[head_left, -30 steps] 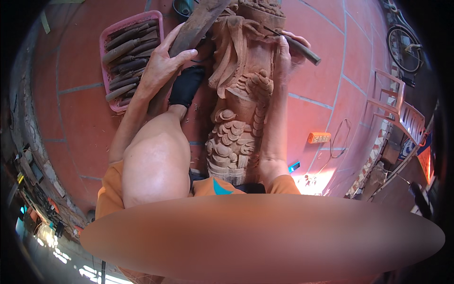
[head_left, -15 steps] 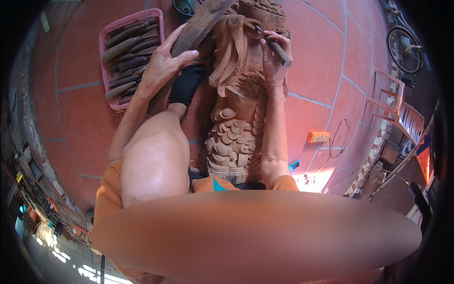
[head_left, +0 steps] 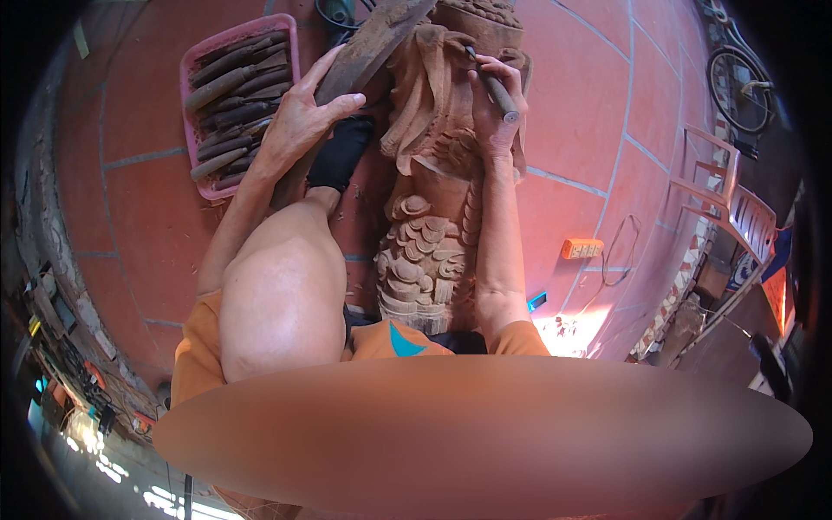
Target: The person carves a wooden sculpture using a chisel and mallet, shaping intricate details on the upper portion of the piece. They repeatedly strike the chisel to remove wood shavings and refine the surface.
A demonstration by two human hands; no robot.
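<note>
A carved wooden statue (head_left: 425, 238) lies lengthwise on the floor in front of me, with draped folds at its far part and scale-like relief nearer. In my right hand (head_left: 490, 130) is a carving chisel (head_left: 496, 94) with a round dark handle; its tip meets the carved folds near the top. My left hand (head_left: 296, 121) grips a long, dark wooden piece (head_left: 360, 61) that slants beside the statue, thumb on the near side and fingers along the other. The far end of that piece runs out of view.
To the left, a pink basket (head_left: 186, 117) holds several wooden-handled tools (head_left: 227, 87). An orange power strip (head_left: 581, 249) with a cord lies on the red-tiled floor at right. A plastic chair (head_left: 750, 221) and a bicycle wheel (head_left: 739, 91) stand farther right. My bent leg (head_left: 282, 286) is between my arms.
My right hand and the chisel have shifted slightly left, and the handle's end has swung left. My left hand stays in place on the wooden piece.
</note>
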